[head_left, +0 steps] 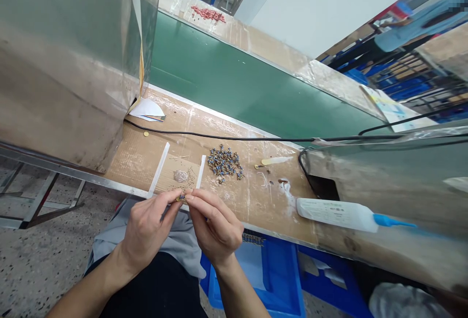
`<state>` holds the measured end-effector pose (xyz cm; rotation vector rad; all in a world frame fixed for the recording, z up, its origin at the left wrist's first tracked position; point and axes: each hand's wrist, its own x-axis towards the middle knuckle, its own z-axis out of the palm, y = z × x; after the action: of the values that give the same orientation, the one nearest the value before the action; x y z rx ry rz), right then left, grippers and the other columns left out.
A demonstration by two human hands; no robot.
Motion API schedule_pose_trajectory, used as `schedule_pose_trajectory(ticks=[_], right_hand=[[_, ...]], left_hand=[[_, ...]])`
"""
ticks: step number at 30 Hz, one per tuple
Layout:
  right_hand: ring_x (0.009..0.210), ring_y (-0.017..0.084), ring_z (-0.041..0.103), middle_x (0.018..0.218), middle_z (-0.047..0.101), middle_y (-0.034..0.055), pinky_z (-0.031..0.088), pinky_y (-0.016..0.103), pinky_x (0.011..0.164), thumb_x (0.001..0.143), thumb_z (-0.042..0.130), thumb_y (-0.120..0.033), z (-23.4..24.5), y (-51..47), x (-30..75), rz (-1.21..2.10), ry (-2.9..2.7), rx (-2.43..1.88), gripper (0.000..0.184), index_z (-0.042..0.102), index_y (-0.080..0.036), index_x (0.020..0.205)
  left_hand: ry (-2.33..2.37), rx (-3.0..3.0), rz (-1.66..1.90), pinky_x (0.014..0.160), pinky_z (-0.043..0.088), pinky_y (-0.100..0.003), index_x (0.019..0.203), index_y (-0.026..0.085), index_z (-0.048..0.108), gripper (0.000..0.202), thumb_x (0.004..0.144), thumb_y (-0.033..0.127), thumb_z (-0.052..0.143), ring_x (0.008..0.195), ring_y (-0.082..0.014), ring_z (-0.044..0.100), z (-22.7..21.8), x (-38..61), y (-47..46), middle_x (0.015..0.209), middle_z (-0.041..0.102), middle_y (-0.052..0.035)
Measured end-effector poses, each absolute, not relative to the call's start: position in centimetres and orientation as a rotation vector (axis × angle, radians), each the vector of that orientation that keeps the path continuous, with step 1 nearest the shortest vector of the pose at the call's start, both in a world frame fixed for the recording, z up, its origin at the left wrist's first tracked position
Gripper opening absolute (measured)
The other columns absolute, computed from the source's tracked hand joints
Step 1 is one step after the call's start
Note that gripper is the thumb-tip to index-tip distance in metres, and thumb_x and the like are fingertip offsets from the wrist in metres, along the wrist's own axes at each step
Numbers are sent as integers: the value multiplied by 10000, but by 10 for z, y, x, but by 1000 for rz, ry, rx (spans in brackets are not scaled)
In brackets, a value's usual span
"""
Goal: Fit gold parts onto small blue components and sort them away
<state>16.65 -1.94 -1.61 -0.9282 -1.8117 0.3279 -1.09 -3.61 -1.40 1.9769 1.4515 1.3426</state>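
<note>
My left hand (148,220) and my right hand (215,220) meet above the front edge of the bench. Between their fingertips is a small blue and gold-coloured part (181,197), pinched from both sides; its details are mostly covered by the fingers. Just beyond the hands lies a small clear heap (180,176), with tiny scattered bits (190,177) beside it, between two white strips (160,168). To the right of these is a pile of small blue and brass-coloured parts (224,162), which look similar to the held one.
A white bottle with a blue nozzle (336,213) lies on its side at the right. A black cable (226,138) crosses the bench before a green panel (248,82). Below the edge is a blue bin (283,274). A person in blue (398,33) stands at the far right.
</note>
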Motion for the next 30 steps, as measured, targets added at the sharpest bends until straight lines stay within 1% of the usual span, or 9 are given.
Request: schedule_pose_trajectory(ticks=[4, 10, 13, 17, 20, 23, 27, 30], right_hand=[[1084, 201, 846, 1213, 848, 100, 737, 331, 943, 952, 756, 101, -12, -20, 168, 325, -1830, -928, 487, 809, -200, 1331], [1073, 205, 849, 1204, 850, 104, 743, 330, 922, 963, 746, 89, -8, -20, 167, 280, -1840, -933, 454, 819, -187, 1315], [1071, 212, 855, 1204, 855, 104, 752, 336, 904, 966, 749, 83, -9, -22, 168, 228, -1853, -914, 465, 817, -189, 1336], [1115, 254, 860, 1257, 853, 126, 777, 380, 887, 960, 776, 62, -10, -28, 170, 131, -1879, -870, 501, 794, -173, 1402], [1116, 278, 866, 1266, 853, 138, 793, 408, 901, 935, 816, 54, -12, -33, 169, 43, -1876, -859, 506, 794, -144, 1399], [1108, 288, 875, 1284, 854, 140, 802, 410, 919, 919, 832, 53, -14, -36, 167, -22, -1866, -851, 507, 794, -125, 1393], [1083, 283, 885, 1316, 855, 102, 811, 398, 908, 933, 820, 41, -18, -39, 169, -53, -1876, -866, 532, 789, -183, 1415], [1077, 297, 888, 1327, 855, 91, 818, 415, 893, 923, 834, 34, -21, -41, 170, -35, -1889, -882, 565, 786, -213, 1430]], left_hand=[[1445, 1990, 1325, 883, 676, -230, 1275, 177, 722, 132, 1164, 213, 660, 899, -178, 895, -12, -11, -36, 1084, 904, -48], [1435, 2069, 1342, 882, 675, -248, 1301, 143, 714, 182, 1126, 108, 681, 910, -193, 894, -9, -9, -38, 1104, 900, -75], [1433, 2031, 1347, 897, 679, -244, 1312, 156, 710, 188, 1132, 116, 670, 914, -187, 894, -7, -8, -40, 1100, 900, -66], [1423, 1936, 1345, 906, 676, -230, 1336, 173, 700, 209, 1131, 143, 669, 938, -177, 892, -3, -7, -41, 1105, 897, -54], [1404, 1865, 1359, 907, 670, -208, 1304, 187, 715, 212, 1107, 121, 676, 924, -161, 887, 1, -5, -41, 1084, 896, -33], [1402, 1818, 1373, 906, 666, -192, 1268, 200, 734, 217, 1084, 98, 685, 906, -148, 883, 4, -4, -41, 1067, 897, -15], [1409, 1759, 1381, 911, 665, -181, 1218, 217, 760, 223, 1054, 75, 706, 902, -138, 880, 6, -2, -42, 1065, 901, 1], [1401, 1721, 1379, 888, 672, -180, 1214, 227, 763, 240, 1036, 71, 723, 880, -136, 878, 5, -2, -42, 1056, 902, 10]])
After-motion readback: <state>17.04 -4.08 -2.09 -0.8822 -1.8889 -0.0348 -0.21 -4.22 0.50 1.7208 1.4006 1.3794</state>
